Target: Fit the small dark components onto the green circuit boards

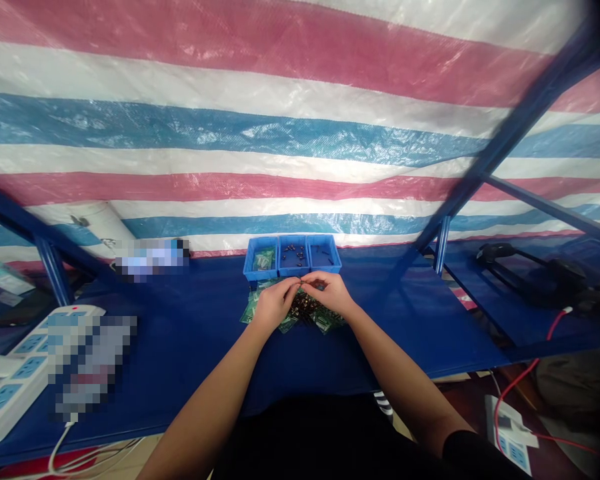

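My left hand (275,301) and my right hand (330,291) meet over a pile of small dark parts (305,308) on the blue table (195,340). Both hands have their fingers pinched together at the fingertips, touching each other; what they hold is too small to name. Several small green plastic bags (325,323) lie under and around the pile. Just behind the hands stand three small blue trays (293,257) in a row; the middle one holds a few dark parts, the left one a green bag.
White power strips (15,367) with blue sockets lie at the left edge. A striped red, white and blue tarp (280,133) hangs behind the table. Blue metal frame bars (505,127) cross at the right. A black device (530,267) and red cable (530,373) sit right.
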The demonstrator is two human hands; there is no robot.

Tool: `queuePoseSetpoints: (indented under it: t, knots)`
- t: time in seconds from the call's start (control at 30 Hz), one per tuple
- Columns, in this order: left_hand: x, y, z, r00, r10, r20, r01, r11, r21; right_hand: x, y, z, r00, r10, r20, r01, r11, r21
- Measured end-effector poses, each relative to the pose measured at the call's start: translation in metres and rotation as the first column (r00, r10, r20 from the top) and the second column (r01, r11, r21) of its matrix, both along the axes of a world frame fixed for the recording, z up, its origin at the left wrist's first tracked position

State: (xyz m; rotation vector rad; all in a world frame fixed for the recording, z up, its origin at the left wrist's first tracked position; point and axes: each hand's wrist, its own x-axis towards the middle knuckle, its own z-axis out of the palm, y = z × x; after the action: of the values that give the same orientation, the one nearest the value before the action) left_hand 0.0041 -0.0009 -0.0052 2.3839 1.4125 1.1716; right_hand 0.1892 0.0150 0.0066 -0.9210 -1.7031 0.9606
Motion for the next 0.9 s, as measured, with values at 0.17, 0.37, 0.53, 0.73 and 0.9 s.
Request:
queuePoseSetpoints:
  t: [0.17,0.37,0.53,0.73,0.9]
  knots:
    - [-0.0008,-0.0013,0.0022,1.0,0.01,-0.026,-0.01,1.0,-0.028,0.0004,-0.001,0.0019,1.0,0.005,0.016,-0.005,1.0,0.002]
    - [-0.0012,-0.0011,-0.0012,0.999,0.048,-0.026,-0.049,0.997,-0.061,0.0008,-0.0005,0.0013,0.999,-0.024,0.025,0.024,1.0,0.009]
    - [-0.0006,-0.0003,-0.001,1.0,0.022,-0.003,-0.022,0.999,-0.024,0.0006,-0.0002,0.0001,1.0,-0.024,0.017,0.024,1.0,0.007]
    - [-0.0007,-0.0015,0.0025,1.0,0.019,-0.015,-0.02,0.999,-0.046,0.0003,-0.0008,0.001,1.0,-0.013,0.022,0.013,1.0,0.015]
    - [-0.0013,-0.0011,-0.0009,0.999,0.043,-0.021,-0.045,0.997,-0.057,0.0,-0.0007,0.0012,0.999,-0.027,0.027,0.026,0.999,0.021]
